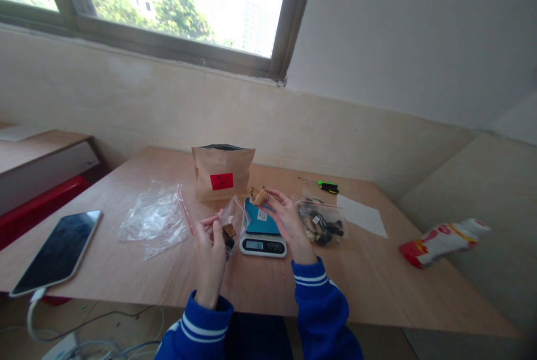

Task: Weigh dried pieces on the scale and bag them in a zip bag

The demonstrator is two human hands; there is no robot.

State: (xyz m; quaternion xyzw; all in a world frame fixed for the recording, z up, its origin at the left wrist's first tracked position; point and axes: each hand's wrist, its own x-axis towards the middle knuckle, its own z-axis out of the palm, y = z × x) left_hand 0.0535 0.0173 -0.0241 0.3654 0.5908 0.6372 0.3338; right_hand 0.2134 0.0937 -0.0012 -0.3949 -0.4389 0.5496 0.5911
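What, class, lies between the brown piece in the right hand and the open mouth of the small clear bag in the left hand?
Nothing visible. The right hand holds the brown piece above the scale; the small clear bag, held by the left hand, gapes just beside it, with only open air between.

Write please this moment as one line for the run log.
left hand: holds small clear bag | right hand: holds brown pieces above scale | behind: paper bag
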